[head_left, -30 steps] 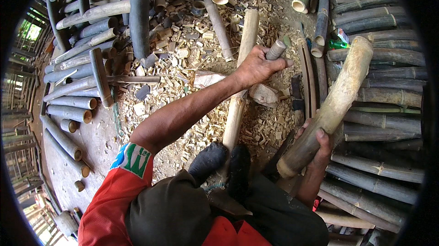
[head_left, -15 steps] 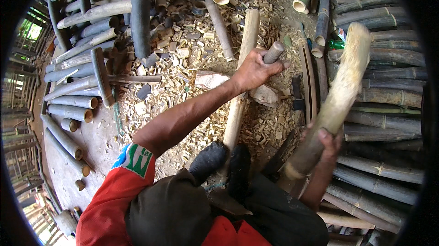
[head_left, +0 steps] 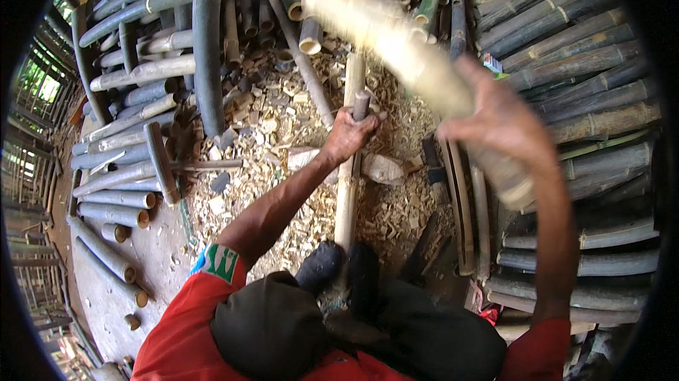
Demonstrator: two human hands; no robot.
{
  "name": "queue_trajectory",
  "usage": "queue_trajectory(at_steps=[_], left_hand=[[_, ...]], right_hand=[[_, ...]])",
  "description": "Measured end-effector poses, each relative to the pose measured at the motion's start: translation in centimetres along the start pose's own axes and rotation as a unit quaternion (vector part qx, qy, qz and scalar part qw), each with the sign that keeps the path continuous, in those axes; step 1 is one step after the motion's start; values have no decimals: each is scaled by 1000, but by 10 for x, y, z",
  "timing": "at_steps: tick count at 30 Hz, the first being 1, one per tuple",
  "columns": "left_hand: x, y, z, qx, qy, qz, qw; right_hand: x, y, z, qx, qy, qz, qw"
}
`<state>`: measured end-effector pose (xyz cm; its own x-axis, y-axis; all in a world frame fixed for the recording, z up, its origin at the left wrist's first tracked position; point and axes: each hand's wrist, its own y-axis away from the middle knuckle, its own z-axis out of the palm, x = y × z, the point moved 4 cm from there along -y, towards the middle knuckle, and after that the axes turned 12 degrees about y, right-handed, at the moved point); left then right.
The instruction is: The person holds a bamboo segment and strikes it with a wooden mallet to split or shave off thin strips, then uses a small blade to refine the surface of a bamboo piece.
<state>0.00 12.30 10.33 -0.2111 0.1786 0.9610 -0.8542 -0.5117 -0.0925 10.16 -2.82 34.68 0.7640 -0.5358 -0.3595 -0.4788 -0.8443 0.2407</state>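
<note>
My left hand (head_left: 348, 135) grips the handle of a tool (head_left: 361, 105) set against a pale bamboo pole (head_left: 346, 197) that runs away from my feet. My right hand (head_left: 503, 125) is raised and closed around a thick pale wooden club (head_left: 396, 41), which is blurred and points up to the left above the pole. My two dark shoes (head_left: 343, 271) sit on either side of the pole's near end.
Wood chips (head_left: 269, 133) cover the ground around the pole. Grey-green bamboo poles (head_left: 566, 62) are stacked at the right and across the top, and cut bamboo lengths (head_left: 120, 183) lie at the left. A mallet (head_left: 161, 162) lies left of the chips.
My right hand has swung the club up from beside my right knee to high above the pole. My left hand has stayed on the tool.
</note>
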Motion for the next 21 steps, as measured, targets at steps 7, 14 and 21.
queue_trajectory(at_steps=[7, 14, 21], left_hand=[[-39, -13, 2, -74, 45, 43, 995], [-22, -2, -4, -39, -41, 0, 998], [-13, -4, 12, -2, 64, -49, 997]], right_hand=[[-3, 18, -135, 430, -207, -142, 867], [26, -9, 23, -8, 103, -2, 995], [23, 26, -83, 297, -68, -98, 947]])
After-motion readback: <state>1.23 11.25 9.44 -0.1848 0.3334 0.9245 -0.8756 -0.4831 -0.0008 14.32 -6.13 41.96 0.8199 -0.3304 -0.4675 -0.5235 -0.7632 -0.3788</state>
